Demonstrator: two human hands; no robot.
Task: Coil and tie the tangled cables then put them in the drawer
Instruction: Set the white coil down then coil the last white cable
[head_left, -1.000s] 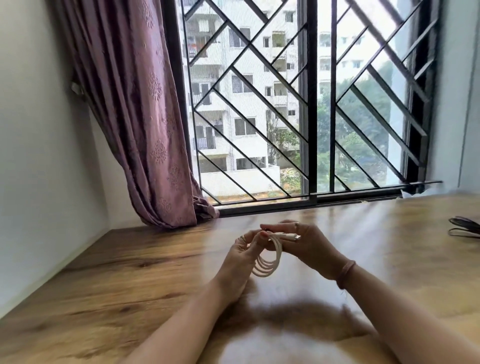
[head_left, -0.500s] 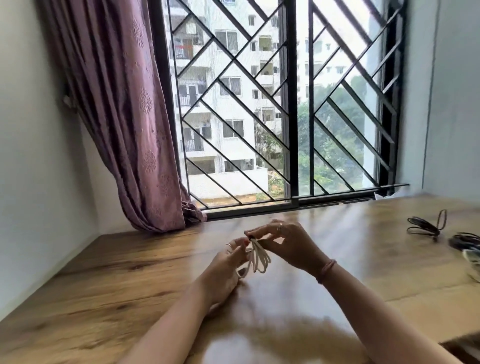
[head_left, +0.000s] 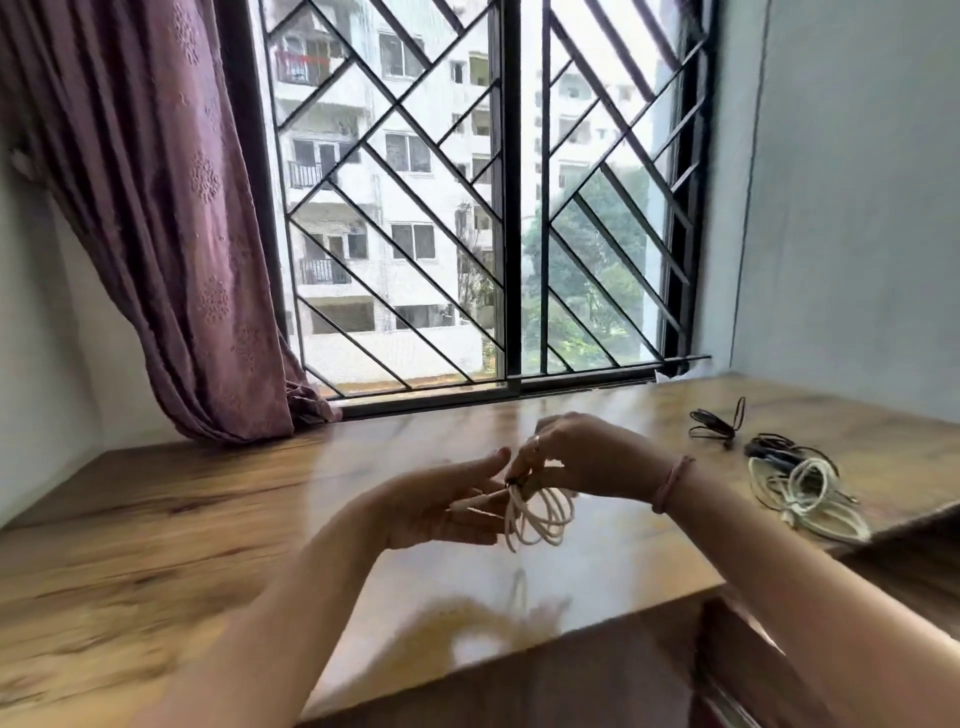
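A small coil of white cable (head_left: 543, 514) hangs above the wooden desktop (head_left: 208, 519) at the centre. My right hand (head_left: 587, 457) pinches the top of the coil from above. My left hand (head_left: 447, 506) lies palm up just left of it, fingers spread, with the cable's end resting across the fingers. On the desk to the right lie a pile of white and black tangled cables (head_left: 802, 488) and a small black looped cable (head_left: 719, 423).
A barred window (head_left: 467, 208) stands behind the desk, with a mauve curtain (head_left: 171, 234) at the left. Walls close in on the left and right. The desk's front edge (head_left: 519, 654) drops away at the lower right.
The view has swung right, bringing the cable pile and desk edge into sight. My left hand has opened and flattened under the coil; my right hand still pinches its top.
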